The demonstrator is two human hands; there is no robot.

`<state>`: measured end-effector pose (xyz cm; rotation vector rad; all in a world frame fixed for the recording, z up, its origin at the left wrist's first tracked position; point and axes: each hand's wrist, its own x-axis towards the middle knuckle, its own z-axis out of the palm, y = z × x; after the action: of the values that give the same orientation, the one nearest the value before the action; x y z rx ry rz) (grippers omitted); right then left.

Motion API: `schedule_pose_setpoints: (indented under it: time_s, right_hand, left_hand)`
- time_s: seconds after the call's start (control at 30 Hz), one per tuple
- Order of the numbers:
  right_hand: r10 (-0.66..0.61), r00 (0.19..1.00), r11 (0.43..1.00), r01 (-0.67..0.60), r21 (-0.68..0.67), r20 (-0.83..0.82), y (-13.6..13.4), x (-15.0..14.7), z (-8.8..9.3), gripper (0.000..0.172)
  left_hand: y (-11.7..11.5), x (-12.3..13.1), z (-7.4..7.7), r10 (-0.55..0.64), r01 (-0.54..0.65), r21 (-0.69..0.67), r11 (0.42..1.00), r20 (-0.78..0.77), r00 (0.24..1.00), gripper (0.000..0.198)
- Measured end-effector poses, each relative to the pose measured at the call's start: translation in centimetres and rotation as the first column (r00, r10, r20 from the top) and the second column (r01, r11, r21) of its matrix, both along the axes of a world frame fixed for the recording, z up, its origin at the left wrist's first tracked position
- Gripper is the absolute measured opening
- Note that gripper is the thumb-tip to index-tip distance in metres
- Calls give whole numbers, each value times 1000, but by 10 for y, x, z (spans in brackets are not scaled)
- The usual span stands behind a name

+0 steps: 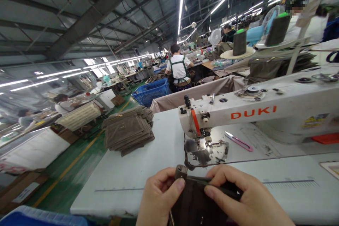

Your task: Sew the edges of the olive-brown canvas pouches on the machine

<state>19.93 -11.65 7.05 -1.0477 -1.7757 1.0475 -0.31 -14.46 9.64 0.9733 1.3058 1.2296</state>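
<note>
Both my hands hold a dark brown fabric piece (197,197) at the front edge of the sewing table. My left hand (161,194) pinches a folded loop of the cloth between thumb and fingers. Farther right, my right hand (235,190) grips the upper edge of the same piece, thumb in front. The fabric's lower part drops out of view below. Just beyond my hands stands a white sewing machine (254,113), its needle area above a metal plate. Pink-handled thread snips (239,142) lie on the machine bed.
A stack of brown fabric pieces (128,129) sits on the table's left side. Thread cones (239,43) stand behind the machine. Beyond the table are a blue basket (152,91) and a seated person (178,65). Another blue container (45,217) is at lower left.
</note>
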Motion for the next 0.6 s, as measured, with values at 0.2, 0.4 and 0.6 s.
schedule_pose_setpoints:
  time_s: [0.2, 0.4, 0.6]
  right_hand:
    - [-3, 1000, 1000, 2, -11, -11, -1, -6, -3, 15]
    - [214, 976, 970, -216, 110, 37, -3, -5, 0, 22]
    - [340, 850, 841, -466, 274, 402, 17, -23, -37, 43]
  left_hand:
    - [-1, 3, 1, -19, 18, -57, 998, -18, 1000, 36]
    - [6, -9, 8, -216, 183, -160, 970, -221, 951, 36]
    - [55, -26, -17, -387, 429, -152, 890, -749, 537, 19]
